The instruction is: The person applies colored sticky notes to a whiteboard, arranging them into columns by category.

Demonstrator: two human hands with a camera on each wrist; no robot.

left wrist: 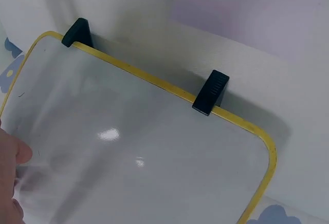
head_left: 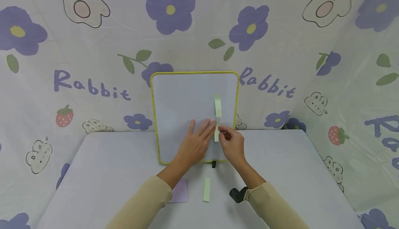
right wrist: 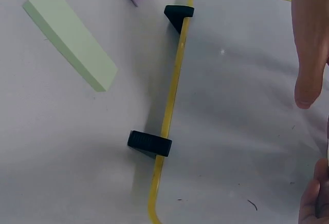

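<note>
A whiteboard (head_left: pixel 187 100) with a yellow rim stands upright against the patterned cloth. My left hand (head_left: pixel 194 146) lies on its lower right part, fingers extended, fingertips right at a pale green sticky note strip (head_left: pixel 216 137). From the other side, my right hand (head_left: pixel 233 145) pinches the edge of this strip between thumb and forefinger. Above it another green strip (head_left: pixel 218 107) sticks to the board, its lower end standing off the surface. In the right wrist view the thumb (right wrist: pixel 308 88) hangs before the board; the pinched strip is mostly out of sight there.
On the white table (head_left: pixel 103 173) lies a pad of green sticky strips (right wrist: pixel 72 36), in front of the board. A purple paper square (head_left: pixel 179 191) is partly behind the left sleeve. Black feet (left wrist: pixel 211 93) clip onto the board's bottom rim.
</note>
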